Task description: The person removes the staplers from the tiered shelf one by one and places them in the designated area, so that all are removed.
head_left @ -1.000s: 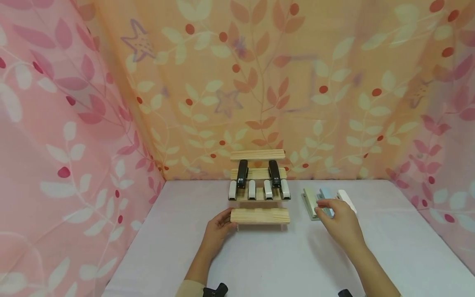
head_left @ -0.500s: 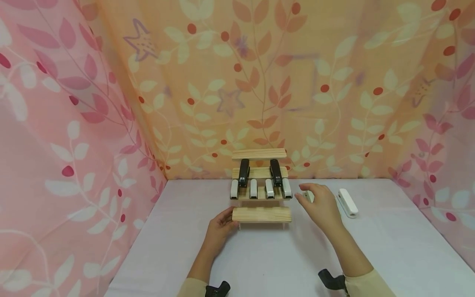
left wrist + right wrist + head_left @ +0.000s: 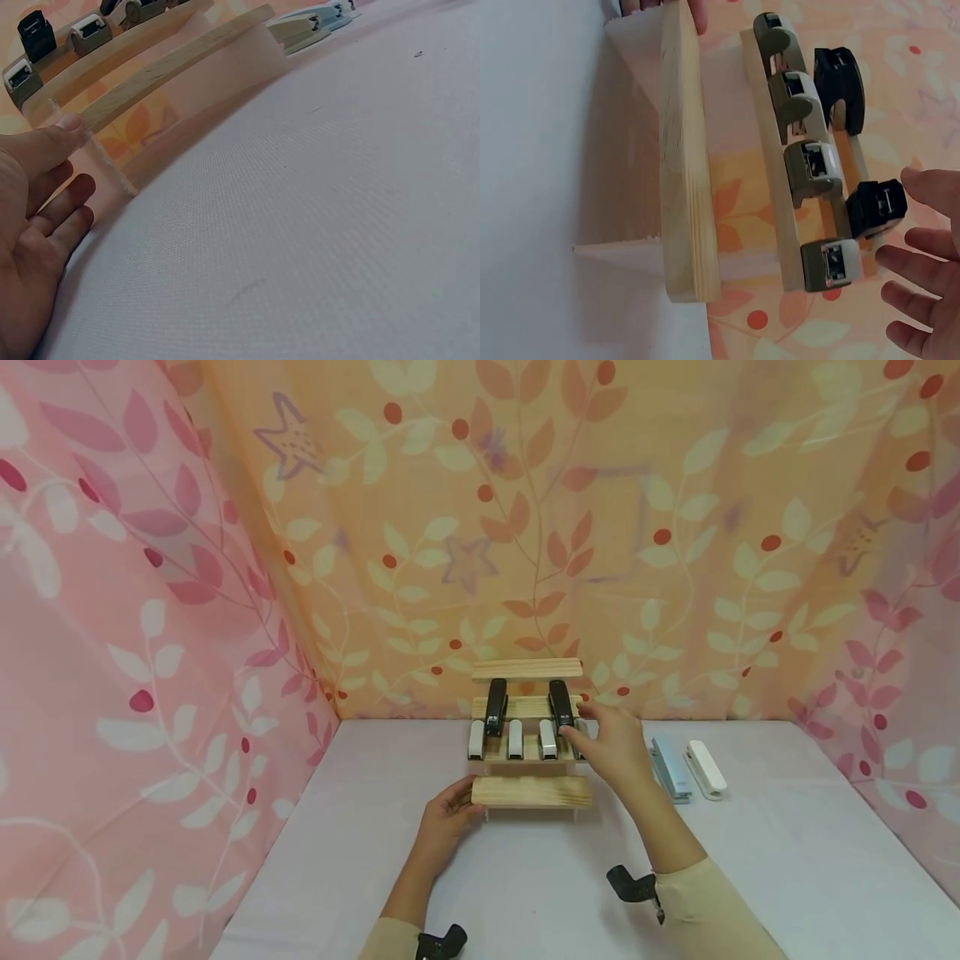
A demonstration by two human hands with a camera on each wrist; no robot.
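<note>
A tiered display stand (image 3: 531,791) with wooden shelves and translucent side panels stands on the table. My left hand (image 3: 446,828) grips the left end of its lowest shelf, thumb on the board. Several white-topped staplers (image 3: 515,740) sit in a row on the second shelf. Higher up are two black staplers, a left one (image 3: 496,707) and a right one (image 3: 560,703). My right hand (image 3: 617,745) is at the right black stapler, thumb and fingers spread to either side of it. In the right wrist view these fingers (image 3: 911,270) look unclosed; contact is unclear.
Right of the stand, a light blue stapler (image 3: 671,768) and a white stapler (image 3: 705,770) lie on the white-covered table. A pale green stapler (image 3: 297,31) shows beside the blue one in the left wrist view. Patterned cloth (image 3: 420,527) rises behind the stand.
My right hand has moved left from above the loose staplers to the right black stapler on the stand, uncovering the blue one. The left hand stays at the lowest shelf.
</note>
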